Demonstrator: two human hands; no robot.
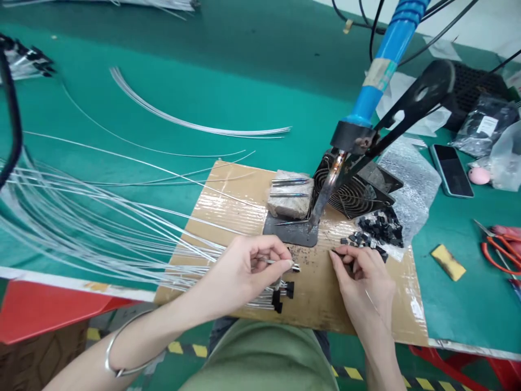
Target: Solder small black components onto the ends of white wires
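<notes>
My left hand is closed in a pinch on a thin white wire, whose end pokes out past the fingertips. Below it, several white wires with black connectors on their ends lie over the cardboard. My right hand has its thumb and fingertips drawn together at the near edge of a pile of small black parts. Something dark shows by its fingers, but I cannot make out what they hold. A soldering iron with a blue handle is clamped tip-down above and between the hands.
Under the work lies a cardboard sheet on the green table. A fan stands behind the iron, beside a wrapped block bearing metal rods. Long white wires spread left. Right are a phone, a yellow sponge and orange-handled scissors.
</notes>
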